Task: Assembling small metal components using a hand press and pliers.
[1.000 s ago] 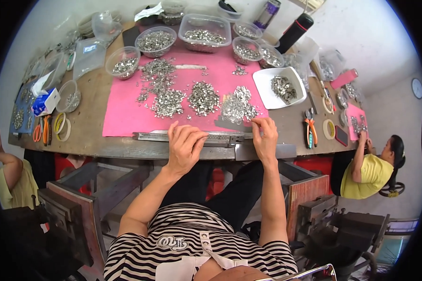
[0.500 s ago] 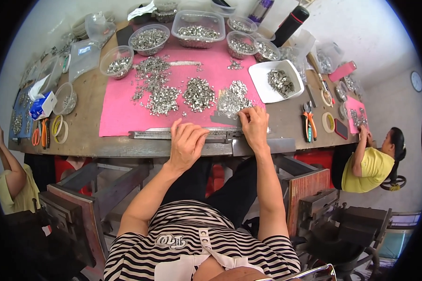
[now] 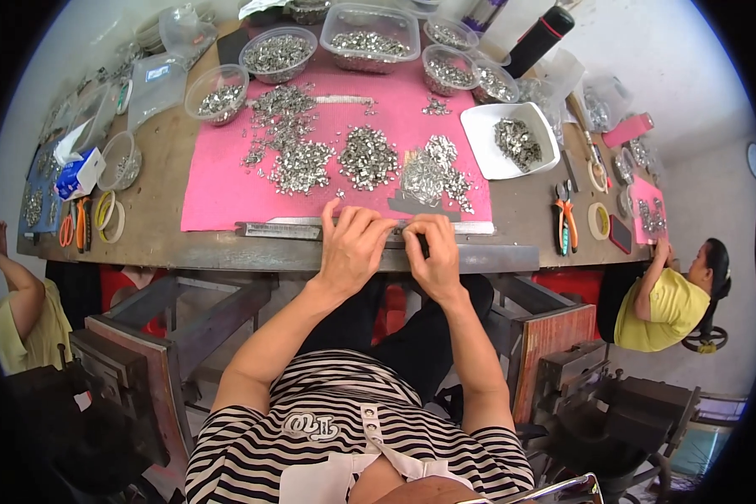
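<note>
Head | metal rail [image 3: 284,229] passes beneath left hand [image 3: 354,248], right hand [image 3: 433,254] | clamped or apart: unclear

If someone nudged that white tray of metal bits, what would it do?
The white tray would probably slide rather than tip, since it looks broad and low. The metal bits heaped loosely inside would likely shift, and might make it feel somewhat heavy for its size.

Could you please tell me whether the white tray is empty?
Partly filled: the white tray holds heaped metal pieces, its left side bare.
</note>
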`<state>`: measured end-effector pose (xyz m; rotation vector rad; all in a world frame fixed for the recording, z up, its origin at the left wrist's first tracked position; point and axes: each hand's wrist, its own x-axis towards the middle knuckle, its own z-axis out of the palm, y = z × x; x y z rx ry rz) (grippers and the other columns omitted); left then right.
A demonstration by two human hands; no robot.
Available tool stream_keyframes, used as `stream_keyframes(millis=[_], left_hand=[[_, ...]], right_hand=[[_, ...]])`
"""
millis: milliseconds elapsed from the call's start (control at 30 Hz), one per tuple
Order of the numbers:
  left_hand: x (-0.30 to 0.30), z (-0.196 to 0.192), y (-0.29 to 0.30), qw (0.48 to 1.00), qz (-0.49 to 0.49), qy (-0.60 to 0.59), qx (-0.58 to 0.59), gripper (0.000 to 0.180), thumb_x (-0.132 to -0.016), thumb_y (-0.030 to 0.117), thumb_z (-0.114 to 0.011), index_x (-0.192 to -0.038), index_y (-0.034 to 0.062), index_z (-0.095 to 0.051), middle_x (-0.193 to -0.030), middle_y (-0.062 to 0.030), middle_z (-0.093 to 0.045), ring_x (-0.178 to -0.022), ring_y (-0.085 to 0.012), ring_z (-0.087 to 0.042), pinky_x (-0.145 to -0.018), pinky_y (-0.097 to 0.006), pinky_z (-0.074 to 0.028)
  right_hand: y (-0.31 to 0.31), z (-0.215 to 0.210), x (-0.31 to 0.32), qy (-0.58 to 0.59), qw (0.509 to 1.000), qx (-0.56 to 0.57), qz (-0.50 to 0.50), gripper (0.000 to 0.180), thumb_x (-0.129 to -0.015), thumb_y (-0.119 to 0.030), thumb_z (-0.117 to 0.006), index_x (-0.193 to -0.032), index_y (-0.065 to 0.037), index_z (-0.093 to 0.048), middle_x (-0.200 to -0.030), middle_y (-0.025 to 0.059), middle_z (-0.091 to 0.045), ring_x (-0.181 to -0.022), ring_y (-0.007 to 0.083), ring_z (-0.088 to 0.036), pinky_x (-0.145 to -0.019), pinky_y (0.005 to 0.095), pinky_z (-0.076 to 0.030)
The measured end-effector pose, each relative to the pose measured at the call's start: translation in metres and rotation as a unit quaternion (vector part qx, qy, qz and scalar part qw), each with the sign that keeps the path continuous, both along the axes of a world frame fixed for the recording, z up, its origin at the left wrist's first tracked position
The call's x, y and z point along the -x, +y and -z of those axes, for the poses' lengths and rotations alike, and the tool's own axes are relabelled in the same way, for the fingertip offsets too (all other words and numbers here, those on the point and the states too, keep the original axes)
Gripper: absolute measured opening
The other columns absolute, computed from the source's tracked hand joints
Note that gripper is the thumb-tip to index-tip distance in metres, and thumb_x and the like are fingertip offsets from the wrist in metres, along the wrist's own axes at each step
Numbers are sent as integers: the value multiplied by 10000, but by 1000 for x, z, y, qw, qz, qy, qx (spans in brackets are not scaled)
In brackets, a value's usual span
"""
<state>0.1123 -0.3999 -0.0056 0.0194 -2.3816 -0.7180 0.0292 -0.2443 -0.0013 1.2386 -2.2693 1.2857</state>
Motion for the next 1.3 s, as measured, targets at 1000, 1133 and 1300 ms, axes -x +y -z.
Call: stream_keyframes(millis=[1000,1133,1300], left_hand=[[-2,4,0,1000,1,-5,-30,146,-876,86,-682,-1021,91,-705,-972,-46,-609,-990,-244,-574,-1045,-536,-333],[-1,4,1,1000,2,-6,-29,147,-878,93,-683,-1024,89,-704,-971,-48,-609,-987,-245,-574,-1045,-535,-335],[2,2,3,999,-6,-7,-35,115,-881,124,-696,-992,97,-697,-958,-41,-604,-980,-245,-571,-1039,-525,-337]], right_hand=[[2,4,2,1,999,-11,-34,186,-836,63,-706,-1000,-8,-655,-991,132,-685,-918,302,-640,-829,381,-498],[-3,2,-2,-28,999,-19,1,198,-849,55,-707,-1031,-2,-657,-977,129,-683,-910,293,-642,-831,362,-500],[-3,5,-6,-58,998,0,25,213,-860,48,-701,-1062,3,-649,-986,126,-675,-924,278,-645,-842,352,-505]])
